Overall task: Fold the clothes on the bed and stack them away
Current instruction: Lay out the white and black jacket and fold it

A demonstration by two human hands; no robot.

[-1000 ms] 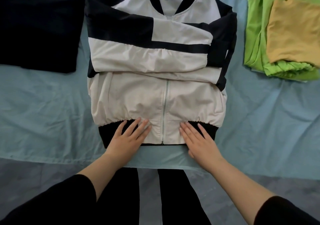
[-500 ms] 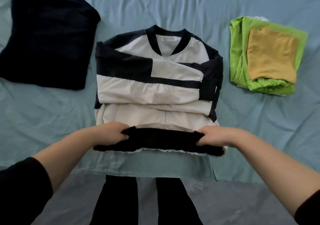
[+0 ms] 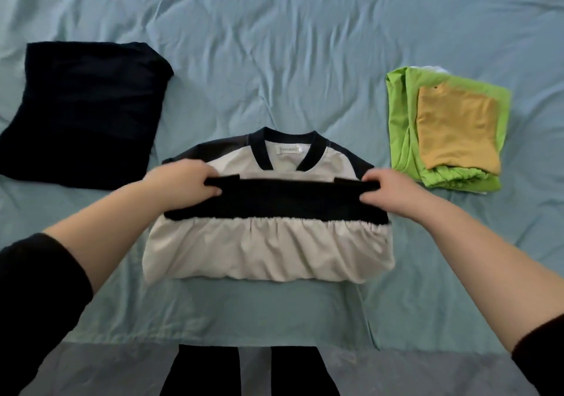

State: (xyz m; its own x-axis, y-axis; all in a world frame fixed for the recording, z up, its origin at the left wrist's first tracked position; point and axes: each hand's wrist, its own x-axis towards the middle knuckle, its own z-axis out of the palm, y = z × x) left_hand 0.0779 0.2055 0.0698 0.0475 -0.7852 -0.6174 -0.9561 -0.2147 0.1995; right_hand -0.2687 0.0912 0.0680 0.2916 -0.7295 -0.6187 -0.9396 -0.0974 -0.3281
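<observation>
A wrinkled pale blue bed (image 3: 274, 45) is filling the view, with grey floor (image 3: 91, 371) showing at its near edge. A folded dark garment (image 3: 85, 121) is lying on the left, and a yellow garment (image 3: 457, 133) is resting on a green garment (image 3: 403, 139) on the right. Between them the white and navy jacket (image 3: 268, 249) is lying, its dark hem band (image 3: 287, 200) doubled up toward the collar. The left hand (image 3: 183, 182) and right hand (image 3: 393, 191) are each gripping one end of the band, fingers curled round it.

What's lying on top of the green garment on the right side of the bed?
A folded yellow garment lies on the green garment, covering most of its top. A white sliver peeks out behind it; the rest of that is covered.
</observation>
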